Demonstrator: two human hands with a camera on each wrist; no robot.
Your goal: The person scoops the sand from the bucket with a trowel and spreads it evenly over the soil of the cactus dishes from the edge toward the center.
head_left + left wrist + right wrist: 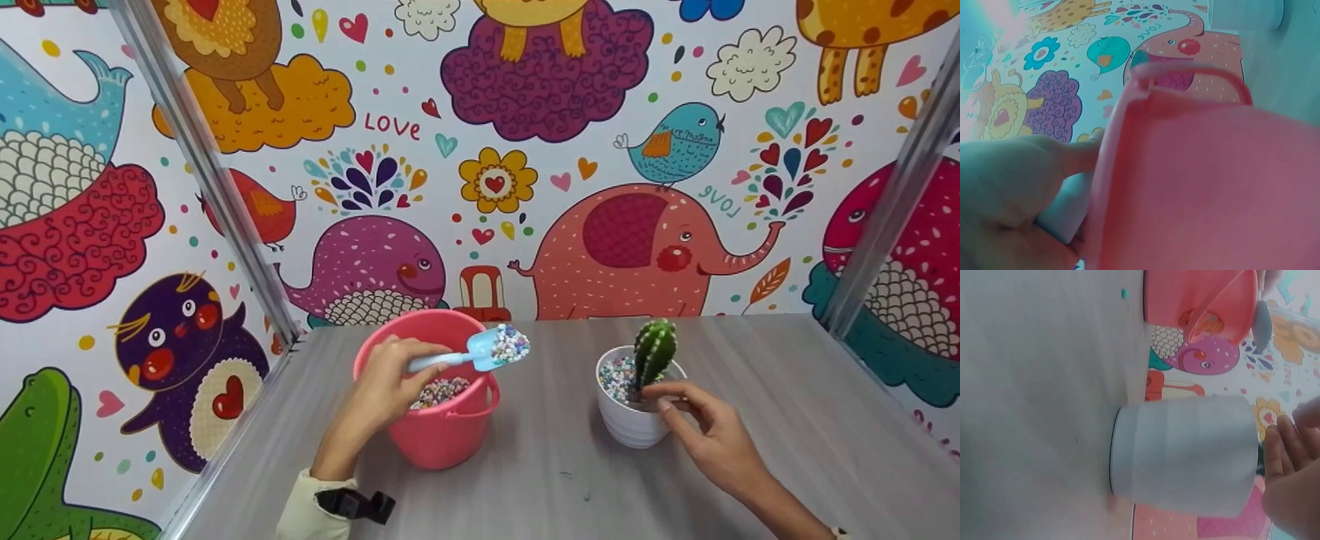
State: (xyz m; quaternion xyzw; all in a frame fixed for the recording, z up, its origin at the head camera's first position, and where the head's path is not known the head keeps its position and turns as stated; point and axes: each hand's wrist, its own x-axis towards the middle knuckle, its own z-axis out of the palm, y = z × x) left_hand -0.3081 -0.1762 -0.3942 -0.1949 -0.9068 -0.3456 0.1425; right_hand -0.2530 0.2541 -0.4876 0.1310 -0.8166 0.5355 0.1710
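My left hand (pixel 390 379) grips the handle of a light blue toy shovel (pixel 484 352). Small multicoloured beads (pixel 510 343) are heaped on its blade, which is above the right rim of a pink bucket (pixel 442 442). More beads (pixel 442 391) lie inside the bucket. To the right, a white ribbed pot (pixel 634 427) stands upright, holding beads (pixel 619 375) and a green cactus (pixel 655 349). My right hand (pixel 705 435) reaches over the pot's rim and pinches the cactus low at its base. In the left wrist view, the bucket's wall (pixel 1213 191) hides most of the shovel.
Both containers stand on a grey wood-grain table (pixel 540 465), with a gap between them. The bucket's handle (pixel 480 401) hangs down its right side. Printed panels with cartoon animals (pixel 622 255) enclose the back and sides. Metal strips (pixel 217 195) run along the panel corners.
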